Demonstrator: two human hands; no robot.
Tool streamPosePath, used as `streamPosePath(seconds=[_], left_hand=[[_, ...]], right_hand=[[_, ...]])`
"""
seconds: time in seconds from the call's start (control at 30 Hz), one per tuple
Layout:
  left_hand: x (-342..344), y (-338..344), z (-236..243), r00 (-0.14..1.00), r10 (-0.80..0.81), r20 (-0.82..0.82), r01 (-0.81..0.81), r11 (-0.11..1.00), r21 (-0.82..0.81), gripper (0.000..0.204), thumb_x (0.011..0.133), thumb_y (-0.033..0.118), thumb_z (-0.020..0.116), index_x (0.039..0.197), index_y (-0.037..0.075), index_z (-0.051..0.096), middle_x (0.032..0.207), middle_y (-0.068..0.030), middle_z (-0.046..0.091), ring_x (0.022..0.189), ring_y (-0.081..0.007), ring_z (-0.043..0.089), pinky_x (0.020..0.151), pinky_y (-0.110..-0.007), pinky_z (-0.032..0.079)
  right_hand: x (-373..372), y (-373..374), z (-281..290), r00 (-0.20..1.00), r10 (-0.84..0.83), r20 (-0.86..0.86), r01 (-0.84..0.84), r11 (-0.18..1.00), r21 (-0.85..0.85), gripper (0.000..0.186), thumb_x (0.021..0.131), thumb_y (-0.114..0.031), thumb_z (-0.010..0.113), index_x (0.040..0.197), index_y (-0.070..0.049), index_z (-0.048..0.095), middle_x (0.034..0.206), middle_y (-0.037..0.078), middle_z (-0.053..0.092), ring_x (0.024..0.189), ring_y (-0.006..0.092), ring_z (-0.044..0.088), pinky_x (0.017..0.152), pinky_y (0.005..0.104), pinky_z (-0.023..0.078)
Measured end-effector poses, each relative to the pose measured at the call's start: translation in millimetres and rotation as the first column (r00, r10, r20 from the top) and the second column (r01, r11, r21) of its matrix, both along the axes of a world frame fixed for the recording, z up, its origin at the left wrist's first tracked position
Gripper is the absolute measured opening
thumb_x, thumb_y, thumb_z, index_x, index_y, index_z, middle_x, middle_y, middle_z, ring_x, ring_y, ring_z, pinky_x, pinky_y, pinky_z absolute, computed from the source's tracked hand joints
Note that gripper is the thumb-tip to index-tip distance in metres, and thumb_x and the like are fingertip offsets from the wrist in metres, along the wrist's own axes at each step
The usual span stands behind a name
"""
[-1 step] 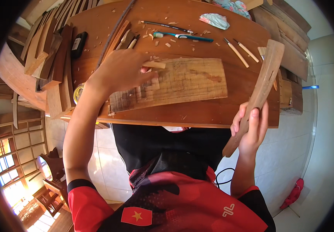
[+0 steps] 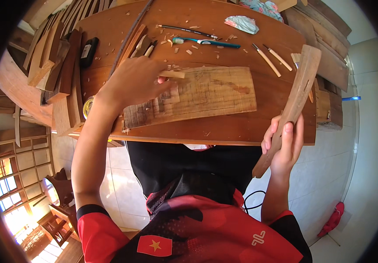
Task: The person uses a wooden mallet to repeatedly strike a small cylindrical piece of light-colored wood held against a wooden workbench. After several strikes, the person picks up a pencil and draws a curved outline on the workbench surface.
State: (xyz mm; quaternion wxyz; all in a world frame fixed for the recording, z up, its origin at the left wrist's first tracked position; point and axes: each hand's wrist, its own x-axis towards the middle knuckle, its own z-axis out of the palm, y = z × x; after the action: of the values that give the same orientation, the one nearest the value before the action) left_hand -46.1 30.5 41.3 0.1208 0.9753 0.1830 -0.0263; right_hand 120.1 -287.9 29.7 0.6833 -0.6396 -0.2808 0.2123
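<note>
My left hand is closed on a short pale wooden piece, just above a flat, weathered board marked with lines and a squarish cut patch. My right hand grips a long, smooth wooden stick, held upright at a slant beside the board. Small wood chips lie scattered behind the board.
The wooden table holds a teal toothbrush, dark pencil, pale-handled carving tools, crumpled cloth, black bottle and yellow tape roll. Stacked planks line the left; more boards lie right.
</note>
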Motion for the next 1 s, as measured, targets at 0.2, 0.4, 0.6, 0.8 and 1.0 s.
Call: streamPosePath(seconds=[0.2, 0.4, 0.6, 0.8, 1.0], left_hand=[[-8, 1, -6, 0.989, 0.077, 0.13, -0.076, 0.997, -0.008, 0.031, 0.091, 0.035, 0.076, 0.1, 0.006, 0.075, 0.076, -0.0153, 0.07, 0.077, -0.038, 0.069, 0.072, -0.048, 0.052], [-12, -8, -2, 0.978, 0.139, 0.157, -0.126, 0.988, -0.093, 0.021, 0.088, 0.023, 0.078, 0.1, 0.006, 0.074, 0.075, -0.0144, 0.07, 0.076, -0.0365, 0.069, 0.069, -0.046, 0.052], [-32, -28, -20, 0.92, 0.191, 0.342, -0.214, 0.976, 0.03, 0.014, 0.083, 0.011, 0.076, 0.097, 0.012, 0.077, 0.07, -0.0097, 0.067, 0.066, -0.032, 0.064, 0.065, -0.044, 0.052], [-48, -28, -9, 0.753, 0.444, 0.486, -0.339, 0.894, -0.292, 0.014, 0.096, 0.018, 0.077, 0.099, 0.004, 0.077, 0.07, -0.0003, 0.063, 0.062, -0.0039, 0.046, 0.056, -0.025, 0.036], [-44, 16, 10, 0.802, 0.445, 0.398, -0.438, 0.892, -0.114, 0.027, 0.096, 0.031, 0.075, 0.105, 0.006, 0.077, 0.069, -0.0127, 0.066, 0.06, -0.0251, 0.06, 0.062, -0.037, 0.048]], right_hand=[[0, -1, -5, 1.0, 0.003, -0.031, -0.003, 1.0, 0.005, 0.049, 0.113, -0.024, 0.044, 0.155, 0.001, 0.035, 0.088, 0.008, 0.055, 0.054, 0.0082, 0.05, 0.045, 0.0236, 0.044], [3, -6, -13, 0.999, 0.021, -0.042, -0.02, 0.999, 0.026, 0.05, 0.114, -0.025, 0.045, 0.156, 0.001, 0.034, 0.088, 0.008, 0.055, 0.054, 0.0083, 0.051, 0.045, 0.0234, 0.044], [13, -6, -11, 0.998, -0.026, -0.058, 0.028, 0.999, 0.033, 0.052, 0.114, -0.028, 0.046, 0.155, 0.001, 0.034, 0.089, 0.008, 0.055, 0.054, 0.0085, 0.051, 0.045, 0.0234, 0.044], [15, -4, -8, 0.996, -0.071, -0.055, 0.072, 0.997, 0.018, 0.052, 0.115, -0.031, 0.043, 0.156, -0.001, 0.032, 0.089, 0.008, 0.054, 0.053, 0.0093, 0.05, 0.044, 0.0238, 0.043], [7, 4, -12, 0.999, 0.009, -0.037, -0.009, 1.0, 0.01, 0.052, 0.115, -0.029, 0.043, 0.156, 0.0, 0.032, 0.089, 0.008, 0.053, 0.053, 0.0092, 0.05, 0.043, 0.0242, 0.043]])
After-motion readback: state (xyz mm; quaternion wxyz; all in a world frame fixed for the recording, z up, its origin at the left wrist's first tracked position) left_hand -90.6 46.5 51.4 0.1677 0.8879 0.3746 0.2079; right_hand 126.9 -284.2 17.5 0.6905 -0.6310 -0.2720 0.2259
